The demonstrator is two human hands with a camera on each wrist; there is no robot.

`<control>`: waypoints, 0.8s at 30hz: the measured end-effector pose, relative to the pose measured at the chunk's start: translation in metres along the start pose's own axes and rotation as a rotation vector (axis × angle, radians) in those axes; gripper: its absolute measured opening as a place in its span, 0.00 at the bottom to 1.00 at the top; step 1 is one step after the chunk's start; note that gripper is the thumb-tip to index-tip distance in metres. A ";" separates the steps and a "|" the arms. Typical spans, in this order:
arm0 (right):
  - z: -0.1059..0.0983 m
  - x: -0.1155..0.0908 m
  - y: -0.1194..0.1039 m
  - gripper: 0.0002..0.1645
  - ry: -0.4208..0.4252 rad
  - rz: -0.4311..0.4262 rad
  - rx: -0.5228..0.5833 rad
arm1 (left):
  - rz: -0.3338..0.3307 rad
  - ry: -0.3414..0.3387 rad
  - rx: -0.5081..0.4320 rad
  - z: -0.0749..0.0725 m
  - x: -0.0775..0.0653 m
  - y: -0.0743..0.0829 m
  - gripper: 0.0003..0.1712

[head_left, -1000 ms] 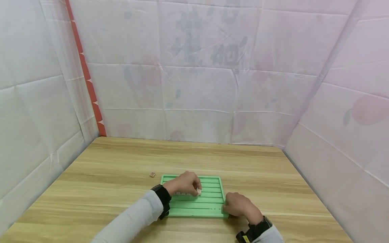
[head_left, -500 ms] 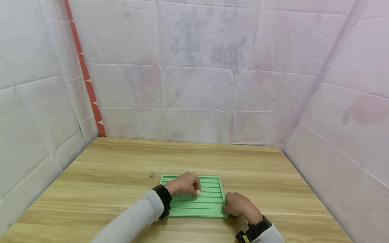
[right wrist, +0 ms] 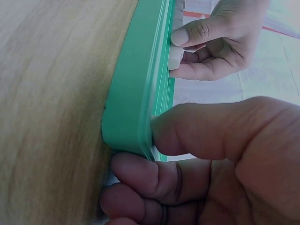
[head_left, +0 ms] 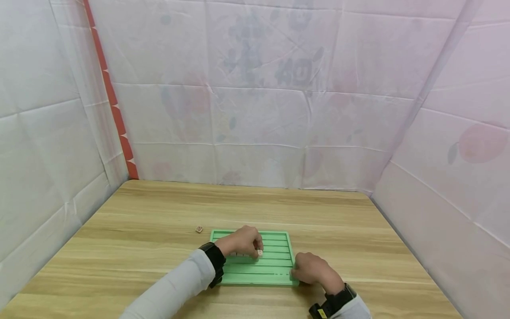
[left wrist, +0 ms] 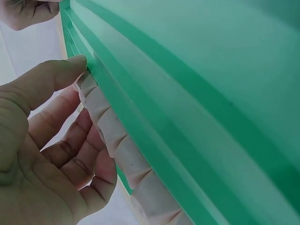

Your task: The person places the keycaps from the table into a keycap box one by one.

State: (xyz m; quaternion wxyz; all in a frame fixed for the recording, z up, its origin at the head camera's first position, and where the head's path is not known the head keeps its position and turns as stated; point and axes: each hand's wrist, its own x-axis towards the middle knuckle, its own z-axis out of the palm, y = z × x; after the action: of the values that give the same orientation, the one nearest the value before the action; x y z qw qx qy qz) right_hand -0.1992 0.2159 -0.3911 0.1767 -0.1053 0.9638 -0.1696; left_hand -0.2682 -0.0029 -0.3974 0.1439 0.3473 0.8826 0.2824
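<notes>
My left hand point(head_left: 242, 240) reaches over a green ridged tray point(head_left: 259, 280) and pinches a small whitish block point(head_left: 260, 253) between thumb and fingers. In the left wrist view, a row of similar blocks point(left wrist: 133, 161) lies along one ridge, and the thumb is on the block at its end. My right hand point(head_left: 314, 268) grips the tray's near right corner. The right wrist view has its thumb point(right wrist: 187, 131) on the tray's rim and curled fingers at the underside. From the head view, my left hand and wrist hide much of the row.
One loose block point(head_left: 199, 229) lies on the wooden table point(head_left: 139, 248), just beyond the tray's far left corner. Pale sheeting point(head_left: 255, 115) encloses the table at the back and both sides.
My left hand and the pinched block have sunk very slightly toward the tray. The right hand and the tray have stayed in place.
</notes>
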 end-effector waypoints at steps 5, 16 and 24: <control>0.000 0.000 0.000 0.11 0.002 -0.002 0.008 | 0.029 -0.005 0.002 -0.003 -0.002 0.000 0.05; 0.001 0.001 0.000 0.12 -0.008 0.003 0.003 | -0.024 -0.004 -0.016 -0.001 -0.003 0.000 0.06; 0.001 0.001 0.000 0.12 -0.014 0.006 -0.003 | -0.008 -0.014 0.005 -0.003 -0.002 -0.003 0.13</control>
State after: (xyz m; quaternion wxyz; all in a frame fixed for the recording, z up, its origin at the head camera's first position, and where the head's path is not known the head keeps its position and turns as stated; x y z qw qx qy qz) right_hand -0.1997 0.2151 -0.3924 0.1836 -0.1038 0.9631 -0.1671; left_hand -0.2694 -0.0073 -0.3967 0.1504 0.3462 0.8836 0.2769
